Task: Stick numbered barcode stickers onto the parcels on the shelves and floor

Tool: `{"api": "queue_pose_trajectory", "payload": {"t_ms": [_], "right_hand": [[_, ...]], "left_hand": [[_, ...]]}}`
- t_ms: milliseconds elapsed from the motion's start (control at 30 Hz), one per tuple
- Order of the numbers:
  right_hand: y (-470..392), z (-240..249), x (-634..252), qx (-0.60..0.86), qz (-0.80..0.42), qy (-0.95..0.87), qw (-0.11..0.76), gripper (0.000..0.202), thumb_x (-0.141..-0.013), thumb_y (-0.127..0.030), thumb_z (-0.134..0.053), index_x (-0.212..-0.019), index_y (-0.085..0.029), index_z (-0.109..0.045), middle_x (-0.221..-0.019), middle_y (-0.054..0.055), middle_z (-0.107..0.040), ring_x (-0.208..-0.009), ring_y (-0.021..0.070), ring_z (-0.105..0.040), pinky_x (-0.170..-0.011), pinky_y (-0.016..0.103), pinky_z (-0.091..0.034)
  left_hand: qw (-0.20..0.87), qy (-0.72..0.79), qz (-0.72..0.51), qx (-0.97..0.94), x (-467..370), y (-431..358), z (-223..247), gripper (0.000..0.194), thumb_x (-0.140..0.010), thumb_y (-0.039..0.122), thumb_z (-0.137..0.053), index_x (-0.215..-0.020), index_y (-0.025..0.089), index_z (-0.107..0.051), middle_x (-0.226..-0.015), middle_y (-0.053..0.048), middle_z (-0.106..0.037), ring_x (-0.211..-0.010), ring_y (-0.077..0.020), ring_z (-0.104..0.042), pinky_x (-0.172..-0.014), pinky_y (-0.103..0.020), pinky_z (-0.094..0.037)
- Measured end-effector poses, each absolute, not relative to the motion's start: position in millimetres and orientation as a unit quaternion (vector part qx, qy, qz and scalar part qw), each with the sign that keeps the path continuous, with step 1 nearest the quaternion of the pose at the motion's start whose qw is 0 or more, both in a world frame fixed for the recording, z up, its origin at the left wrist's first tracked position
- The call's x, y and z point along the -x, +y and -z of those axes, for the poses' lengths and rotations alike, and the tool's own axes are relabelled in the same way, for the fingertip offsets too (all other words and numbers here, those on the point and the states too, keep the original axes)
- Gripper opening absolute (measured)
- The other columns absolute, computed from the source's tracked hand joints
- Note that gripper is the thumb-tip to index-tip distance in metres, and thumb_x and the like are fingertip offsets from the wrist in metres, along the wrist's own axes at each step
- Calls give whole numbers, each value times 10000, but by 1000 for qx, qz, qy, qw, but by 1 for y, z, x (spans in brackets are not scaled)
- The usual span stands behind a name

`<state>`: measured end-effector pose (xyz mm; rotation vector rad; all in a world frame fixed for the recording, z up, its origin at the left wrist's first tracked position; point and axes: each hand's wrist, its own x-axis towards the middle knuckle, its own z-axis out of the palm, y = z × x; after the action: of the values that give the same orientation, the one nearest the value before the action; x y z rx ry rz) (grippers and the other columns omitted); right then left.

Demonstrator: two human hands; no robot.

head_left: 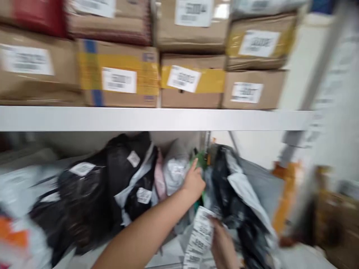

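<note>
My left hand reaches in among the upright plastic mailer bags on the lower shelf. Its index finger stretches up toward a green bag, while the thumb is hidden; I see nothing held in it. On its left stands a white-grey plastic bag, and to the right a black plastic bag. My right hand, lower and blurred, is closed on a strip of white printed labels that hangs down in front of the bags.
A white shelf beam crosses above my hands. Labelled cardboard boxes are stacked on it. Several black bags crowd the lower left, and an orange strip stands by the right post. More cartons blur at far right.
</note>
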<state>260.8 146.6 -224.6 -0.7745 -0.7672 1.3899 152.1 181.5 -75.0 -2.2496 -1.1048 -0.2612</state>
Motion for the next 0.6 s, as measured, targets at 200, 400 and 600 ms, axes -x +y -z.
{"api": "queue_pose_trajectory", "payload": {"t_ms": [200, 400, 600], "right_hand": [[134, 214, -304, 238, -615, -269, 701, 255, -465, -307, -851, -634, -212, -685, -637, 5, -711, -720, 247, -672, -685, 343, -534], [144, 183, -358, 87, -597, -185, 775, 240, -565, -309, -811, -768, -232, -710, -881, 22, -745, -954, 209, -654, -889, 374, -498], [133, 191, -366, 199, -560, -332, 732, 198, -602, -341, -781, -727, -201, -717, -774, 44, -720, -860, 237, -659, -798, 369, -506]], "left_hand": [[204, -407, 4, 890, -180, 175, 87, 575, -599, 453, -704, -986, 31, -656, -913, -250, -651, -887, -364, -610, -848, -501, -463], [183, -384, -23, 905, -178, 176, 106, 352, -769, 66, -398, -982, 95, -677, -948, -245, -654, -967, -343, -608, -962, -569, -358], [70, -361, 22, 930, -166, 184, 81, 453, -709, 27, -411, -1088, 158, -621, -1110, -122, -632, -1048, -222, -594, -978, -351, -422]]}}
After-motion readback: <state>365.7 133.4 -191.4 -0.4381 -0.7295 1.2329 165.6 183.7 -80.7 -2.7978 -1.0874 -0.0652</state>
